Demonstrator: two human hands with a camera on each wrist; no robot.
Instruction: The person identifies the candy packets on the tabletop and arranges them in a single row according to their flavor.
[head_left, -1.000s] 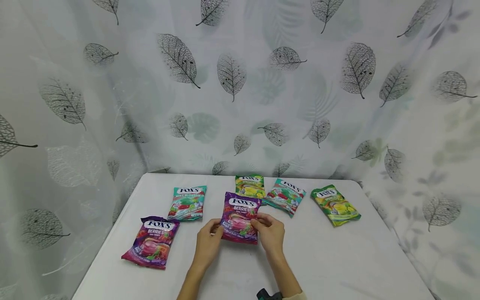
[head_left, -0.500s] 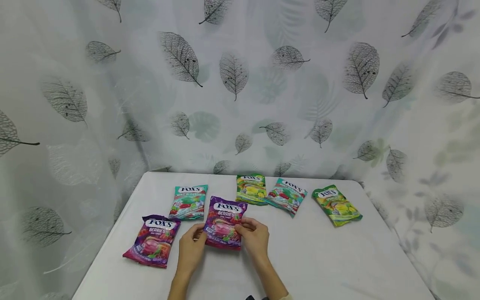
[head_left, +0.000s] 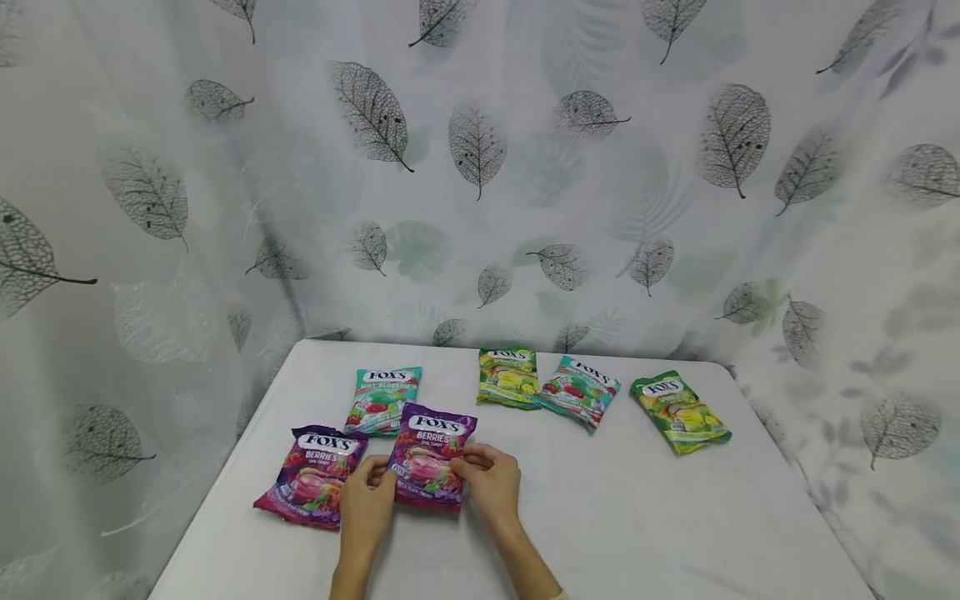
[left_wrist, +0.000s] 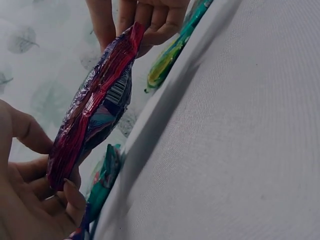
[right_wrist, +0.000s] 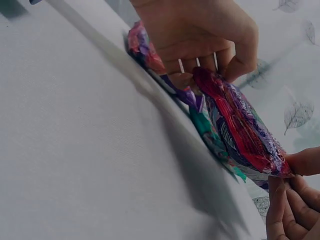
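A purple FOX'S Berries candy bag (head_left: pixel 431 462) is held up off the table by its two sides. My left hand (head_left: pixel 366 508) pinches its left edge between thumb and fingers; my right hand (head_left: pixel 491 487) pinches the right edge. In the left wrist view the bag's crimped bottom seal and barcode (left_wrist: pixel 117 90) show above the white cloth. Just left of my left hand, and partly behind it, lies a second purple Berries bag (head_left: pixel 311 477). Behind the held bag is a teal Mint Blossom bag (head_left: pixel 382 400), its lower part overlapped in the head view.
Toward the back of the white table (head_left: pixel 637 525) lie a yellow-green candy bag (head_left: pixel 508 379) and another teal Mint Blossom bag (head_left: pixel 577 392), edges touching or overlapping. A second yellow-green bag (head_left: pixel 680 412) lies farther right. A leaf-print curtain (head_left: pixel 480 208) hangs behind the table.
Both hands have carried the purple Berries bag left and slightly nearer, from in front of the yellow-green bag to beside the other purple bag. The view has shifted slightly; the other bags stay put.
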